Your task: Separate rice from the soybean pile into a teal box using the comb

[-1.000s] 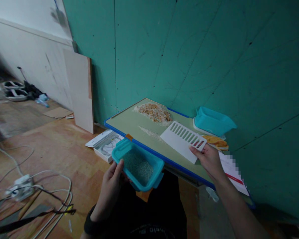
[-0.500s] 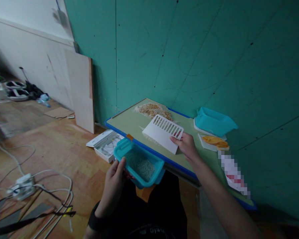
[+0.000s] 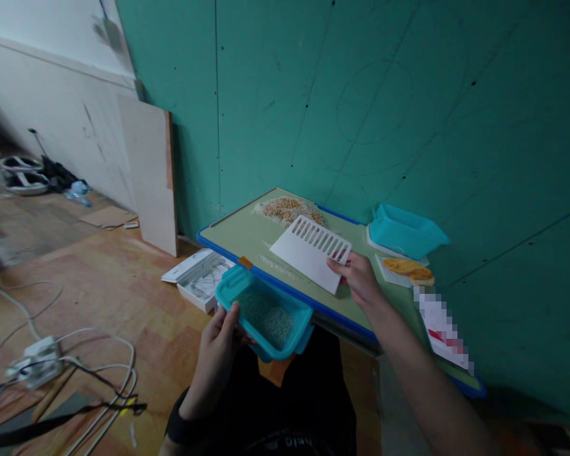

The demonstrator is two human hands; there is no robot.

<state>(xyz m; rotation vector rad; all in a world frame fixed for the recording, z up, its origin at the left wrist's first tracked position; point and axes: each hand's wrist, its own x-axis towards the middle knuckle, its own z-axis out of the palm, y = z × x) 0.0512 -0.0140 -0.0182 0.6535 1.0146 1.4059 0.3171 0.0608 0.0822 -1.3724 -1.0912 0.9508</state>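
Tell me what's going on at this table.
A person's left hand holds a teal tub of white grains at the near edge of the green table. The right hand holds a white slotted board over the tabletop, near a thin line of white grains. A pile of yellow beans lies at the far corner.

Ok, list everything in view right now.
table: one, green with blue edge, by teal wall
bean pile: one, tan, table's far corner
rice line: one, white, near table's front edge
spare tub: one, teal, table's back right
tray: one, white, orange contents, beside spare tub
box: one, white, floor beside table
power strip: one, white, with cables, floor left
tub: one, teal, grains inside, at table's front edge
scraper: one, white, slotted, by rice line
left hand: holding tub
right hand: holding scraper
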